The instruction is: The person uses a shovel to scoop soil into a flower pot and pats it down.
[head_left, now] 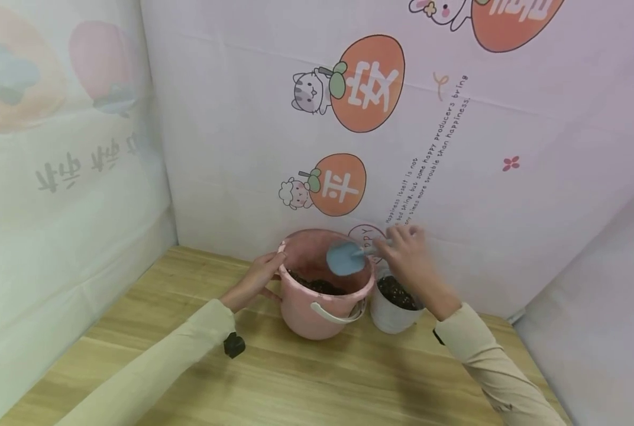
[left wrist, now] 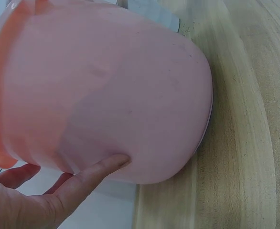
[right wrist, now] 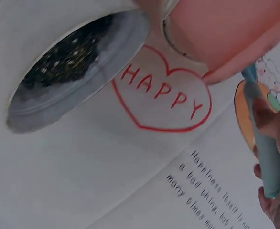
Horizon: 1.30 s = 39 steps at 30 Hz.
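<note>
Plainly, trowel point(head_left: 345, 259) inside right grip point(head_left: 410, 258)

A bucket point(head_left: 317, 310) stands on a table point(head_left: 274, 378), with a cloth point(head_left: 232, 148) hanging behind. Soil point(head_left: 322, 287) lies inside the bucket. Just to its right stands a pot point(head_left: 391, 322), also holding soil. A left hand point(head_left: 259, 273) rests against the bucket's left side. From the right, a right hand point(head_left: 410, 257) holds a trowel point(head_left: 345, 258), its blade above the bucket's soil.
</note>
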Each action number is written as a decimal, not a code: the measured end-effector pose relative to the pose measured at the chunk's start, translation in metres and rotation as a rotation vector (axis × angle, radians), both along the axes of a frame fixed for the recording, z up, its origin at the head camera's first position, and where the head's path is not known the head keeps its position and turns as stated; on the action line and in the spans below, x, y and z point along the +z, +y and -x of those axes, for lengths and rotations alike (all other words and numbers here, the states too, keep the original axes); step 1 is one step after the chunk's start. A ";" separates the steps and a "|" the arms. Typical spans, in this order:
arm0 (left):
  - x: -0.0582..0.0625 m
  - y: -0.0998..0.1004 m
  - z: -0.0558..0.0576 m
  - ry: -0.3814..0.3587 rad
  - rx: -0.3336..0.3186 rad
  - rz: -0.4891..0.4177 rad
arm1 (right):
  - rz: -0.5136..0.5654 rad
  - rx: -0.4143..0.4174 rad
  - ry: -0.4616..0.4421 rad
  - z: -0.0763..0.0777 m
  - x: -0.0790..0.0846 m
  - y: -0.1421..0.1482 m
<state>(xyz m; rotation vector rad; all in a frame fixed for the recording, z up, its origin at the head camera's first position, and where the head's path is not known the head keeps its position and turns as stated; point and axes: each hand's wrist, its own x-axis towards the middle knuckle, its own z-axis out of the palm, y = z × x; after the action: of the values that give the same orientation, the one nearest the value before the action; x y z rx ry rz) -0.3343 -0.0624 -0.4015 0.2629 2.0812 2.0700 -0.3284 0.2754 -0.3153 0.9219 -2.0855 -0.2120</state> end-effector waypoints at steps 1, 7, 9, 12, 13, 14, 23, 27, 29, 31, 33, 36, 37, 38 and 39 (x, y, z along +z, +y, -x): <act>0.000 0.001 0.000 0.002 -0.001 0.000 | -0.030 -0.003 -0.023 0.000 -0.001 -0.004; -0.002 0.001 0.000 0.022 -0.022 0.005 | -0.211 -0.061 -0.059 0.000 -0.005 -0.029; -0.002 0.000 0.000 0.022 -0.020 0.006 | -0.252 -0.076 -0.056 0.001 -0.006 -0.039; -0.001 -0.002 0.001 0.015 -0.008 0.009 | -0.271 -0.089 -0.064 0.003 -0.007 -0.053; -0.001 -0.002 0.002 0.011 -0.004 0.009 | -0.266 -0.095 -0.073 0.004 -0.007 -0.056; 0.000 -0.002 0.002 0.006 -0.001 0.009 | -0.263 -0.104 -0.078 0.005 -0.008 -0.059; -0.002 0.000 0.001 0.011 -0.008 0.019 | -0.236 -0.170 -0.108 0.019 -0.014 -0.069; -0.003 0.002 0.001 0.004 0.003 0.014 | -0.251 -0.150 -0.207 0.024 -0.018 -0.070; -0.003 0.002 0.001 -0.002 0.004 0.007 | -0.255 -0.147 -0.255 0.026 -0.020 -0.071; -0.003 0.003 0.001 -0.007 0.010 -0.003 | -0.263 -0.147 -0.272 0.028 -0.022 -0.072; -0.003 0.004 0.000 -0.006 0.008 -0.005 | -0.266 -0.149 -0.276 0.030 -0.023 -0.073; -0.003 0.003 -0.001 -0.001 0.012 0.000 | -0.257 -0.129 -0.269 0.032 -0.026 -0.071; -0.003 0.003 -0.001 -0.002 0.013 -0.001 | -0.247 -0.122 -0.282 0.032 -0.026 -0.071; -0.003 0.003 -0.001 -0.002 0.016 -0.002 | -0.239 -0.113 -0.293 0.033 -0.026 -0.071; -0.002 0.003 -0.001 -0.001 0.021 -0.003 | -0.229 -0.102 -0.304 0.034 -0.027 -0.071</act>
<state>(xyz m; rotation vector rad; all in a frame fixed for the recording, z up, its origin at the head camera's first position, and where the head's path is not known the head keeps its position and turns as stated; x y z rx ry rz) -0.3333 -0.0596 -0.4040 0.2413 2.0896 2.0842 -0.3626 0.2046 -0.3421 1.0356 -2.4294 -0.3919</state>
